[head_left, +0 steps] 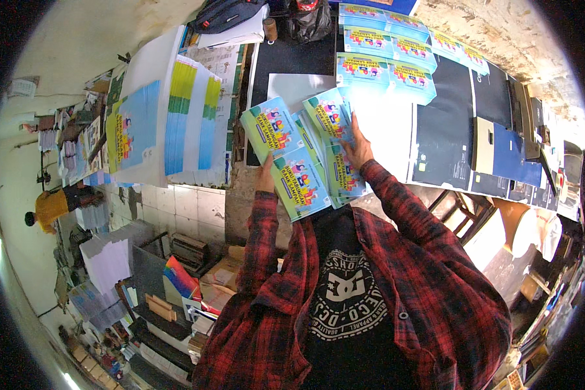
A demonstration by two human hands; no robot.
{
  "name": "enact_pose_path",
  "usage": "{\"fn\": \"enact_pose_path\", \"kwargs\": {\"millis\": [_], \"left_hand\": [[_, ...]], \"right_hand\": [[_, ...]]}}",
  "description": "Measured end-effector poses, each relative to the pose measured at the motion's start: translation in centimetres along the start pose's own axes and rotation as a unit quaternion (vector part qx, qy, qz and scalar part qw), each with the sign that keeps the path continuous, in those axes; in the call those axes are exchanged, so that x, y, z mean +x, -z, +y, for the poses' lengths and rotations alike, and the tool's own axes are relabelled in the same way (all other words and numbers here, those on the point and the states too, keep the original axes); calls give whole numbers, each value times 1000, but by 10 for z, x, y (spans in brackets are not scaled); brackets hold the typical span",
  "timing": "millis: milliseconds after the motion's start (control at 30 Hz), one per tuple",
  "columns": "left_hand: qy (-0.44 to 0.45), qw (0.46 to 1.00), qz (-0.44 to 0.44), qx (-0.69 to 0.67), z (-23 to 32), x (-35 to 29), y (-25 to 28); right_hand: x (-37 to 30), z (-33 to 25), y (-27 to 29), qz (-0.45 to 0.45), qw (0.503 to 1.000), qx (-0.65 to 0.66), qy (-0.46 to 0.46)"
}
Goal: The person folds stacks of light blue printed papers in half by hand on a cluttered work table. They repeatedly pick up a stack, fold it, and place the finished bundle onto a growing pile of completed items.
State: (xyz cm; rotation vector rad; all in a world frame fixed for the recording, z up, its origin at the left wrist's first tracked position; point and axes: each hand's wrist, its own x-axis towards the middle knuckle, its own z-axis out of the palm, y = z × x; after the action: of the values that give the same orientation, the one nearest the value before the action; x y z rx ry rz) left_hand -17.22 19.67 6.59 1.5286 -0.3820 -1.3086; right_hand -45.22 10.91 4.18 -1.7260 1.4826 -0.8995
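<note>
Two bundles of printed booklet covers in blue and yellow-green, with colourful cartoon figures, are in front of my chest. My left hand (pixel 265 174) grips the left bundle (pixel 299 179) by its outer edge. Around the right edge of the other bundle (pixel 329 116), my right hand (pixel 359 146) is closed, with its fingers extended along the side. The two bundles lean together, and their inner edges overlap slightly. Beyond them, a pale grey sheet (pixel 299 84) lies on the dark tabletop (pixel 439 140). Fingers beneath the bundles are hidden.
Several neat stacks of matching covers (pixel 364 68) stand at the far right. Left, another table holds striped printed stacks (pixel 183 117) and a loose pile (pixel 136 127). A black plastic bag (pixel 309 23) sits at the back. Further off at left is a person in a yellow-orange top (pixel 52 209).
</note>
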Motion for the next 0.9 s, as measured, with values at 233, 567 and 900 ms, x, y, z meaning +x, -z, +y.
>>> {"fn": "enact_pose_path", "kwargs": {"millis": [233,567,900], "left_hand": [[-78,982,-124,118,7,-14,-81],[-74,983,-22,167,-7,-12,-87],[-50,981,-33,186,20,-12,-9]], "right_hand": [[7,16,16,-206,967,55,-137],[12,-12,27,-229,958,55,-163],[1,3,9,-121,987,-93,-39]]}}
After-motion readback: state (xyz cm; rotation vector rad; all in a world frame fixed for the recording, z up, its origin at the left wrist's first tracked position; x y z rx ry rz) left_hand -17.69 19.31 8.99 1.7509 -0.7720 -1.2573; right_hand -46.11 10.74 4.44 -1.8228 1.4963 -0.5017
